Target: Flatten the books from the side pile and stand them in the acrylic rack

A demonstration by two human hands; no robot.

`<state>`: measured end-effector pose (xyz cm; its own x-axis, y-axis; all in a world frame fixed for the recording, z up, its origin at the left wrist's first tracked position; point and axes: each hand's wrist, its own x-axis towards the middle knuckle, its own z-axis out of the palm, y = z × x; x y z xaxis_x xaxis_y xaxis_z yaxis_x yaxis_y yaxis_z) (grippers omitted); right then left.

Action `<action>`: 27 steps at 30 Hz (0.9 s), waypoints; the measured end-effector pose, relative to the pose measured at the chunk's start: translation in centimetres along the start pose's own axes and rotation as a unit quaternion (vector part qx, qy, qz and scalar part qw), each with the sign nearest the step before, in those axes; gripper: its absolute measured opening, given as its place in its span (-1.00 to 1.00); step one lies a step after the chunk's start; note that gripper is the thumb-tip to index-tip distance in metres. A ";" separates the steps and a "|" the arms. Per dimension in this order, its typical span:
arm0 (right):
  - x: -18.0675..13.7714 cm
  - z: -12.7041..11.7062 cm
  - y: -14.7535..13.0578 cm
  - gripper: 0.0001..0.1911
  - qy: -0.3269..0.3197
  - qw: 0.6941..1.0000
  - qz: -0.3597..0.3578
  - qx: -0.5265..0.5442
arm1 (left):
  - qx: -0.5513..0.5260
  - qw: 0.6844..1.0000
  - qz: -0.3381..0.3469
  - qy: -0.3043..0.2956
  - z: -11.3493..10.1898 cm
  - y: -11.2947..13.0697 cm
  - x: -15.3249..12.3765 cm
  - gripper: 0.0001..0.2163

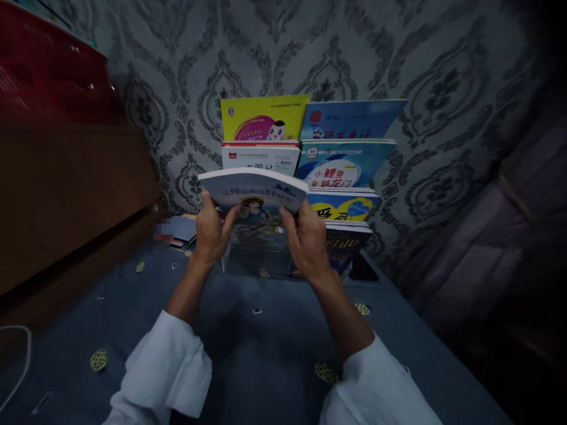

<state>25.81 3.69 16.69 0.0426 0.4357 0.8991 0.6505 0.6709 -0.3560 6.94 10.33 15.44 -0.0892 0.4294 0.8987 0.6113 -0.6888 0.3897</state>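
Both my hands hold one white paperback book (pixel 253 190) upright in front of a tiered clear book rack (pixel 248 260). My left hand (pixel 211 231) grips its left lower edge, thumb on the cover. My right hand (pixel 306 237) grips the right lower edge. The book's top bends toward me. Behind it stand a yellow book (pixel 261 117), a white book (pixel 259 156), a dark blue book (pixel 354 118), a light blue book (pixel 343 162) and a yellow-blue book (pixel 343 206). A dark book (pixel 343 248) stands lowest on the right.
The rack rests on a blue patterned cloth (pixel 248 348) against patterned wallpaper (pixel 443 88). A wooden board (pixel 62 189) and a red crate (pixel 44 65) stand at left. Flat books (pixel 181 230) lie beside the rack's left. A white cable (pixel 18 360) curls at far left.
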 end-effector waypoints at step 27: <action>-0.5 1.8 1.0 -0.71 -0.287 0.887 0.236 -0.275 | 0.219 0.953 -0.080 -0.195 1.2 0.2 -1.4 -0.69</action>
<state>25.11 5.21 15.44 0.1179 0.9294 0.3498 0.9409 0.0080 -0.3385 8.18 10.26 14.01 0.0393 0.7517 0.6584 0.8916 -0.3238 0.3165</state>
